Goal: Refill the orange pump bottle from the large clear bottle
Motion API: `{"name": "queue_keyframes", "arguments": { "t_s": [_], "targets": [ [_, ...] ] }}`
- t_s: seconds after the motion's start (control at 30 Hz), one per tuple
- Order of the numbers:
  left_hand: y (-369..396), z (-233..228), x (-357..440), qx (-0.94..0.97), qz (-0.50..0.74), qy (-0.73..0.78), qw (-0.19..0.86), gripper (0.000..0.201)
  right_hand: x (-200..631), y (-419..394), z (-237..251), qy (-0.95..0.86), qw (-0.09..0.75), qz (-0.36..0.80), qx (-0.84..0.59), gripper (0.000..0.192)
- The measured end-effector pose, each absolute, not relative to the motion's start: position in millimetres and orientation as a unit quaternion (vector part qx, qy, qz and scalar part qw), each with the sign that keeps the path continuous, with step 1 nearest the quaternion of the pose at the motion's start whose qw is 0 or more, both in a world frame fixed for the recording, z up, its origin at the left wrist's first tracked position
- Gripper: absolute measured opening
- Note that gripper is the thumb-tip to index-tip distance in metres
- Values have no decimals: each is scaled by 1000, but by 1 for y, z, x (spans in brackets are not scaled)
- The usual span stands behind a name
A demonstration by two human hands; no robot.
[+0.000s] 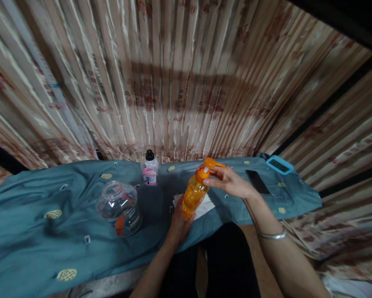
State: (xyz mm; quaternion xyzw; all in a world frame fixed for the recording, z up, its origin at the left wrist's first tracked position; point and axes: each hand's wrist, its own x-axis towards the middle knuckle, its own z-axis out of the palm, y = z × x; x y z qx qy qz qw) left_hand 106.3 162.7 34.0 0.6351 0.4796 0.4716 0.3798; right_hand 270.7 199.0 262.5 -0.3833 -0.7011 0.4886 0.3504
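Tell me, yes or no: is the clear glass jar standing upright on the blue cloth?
No, the clear glass jar lies tilted on its side on the blue cloth, its open mouth facing up toward the curtain.

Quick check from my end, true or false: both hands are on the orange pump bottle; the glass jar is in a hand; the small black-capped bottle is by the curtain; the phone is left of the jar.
1. Both hands hold the orange pump bottle: true, left hand at its base, right hand on the pump.
2. The glass jar is held: false, it rests alone on the blue cloth.
3. The black-capped bottle stands near the curtain: true.
4. The phone is left of the jar: false, it lies on the right.
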Motion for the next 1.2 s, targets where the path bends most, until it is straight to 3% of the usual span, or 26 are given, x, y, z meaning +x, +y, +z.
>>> {"name": "queue_keyframes", "arguments": {
  "t_s": [0.5,0.77,1.0,1.2],
  "targets": [
    [161,39,106,627,477,474,393,67,274,199,269,-710,323,512,-360,36],
    [162,37,106,628,472,476,395,70,265,190,263,-756,338,367,-424,26],
    [162,34,107,637,463,477,390,71,267,188,262,-681,389,479,-394,30],
    [160,38,105,649,448,471,395,69,264,185,258,-675,413,444,-420,34]
  ]
}}
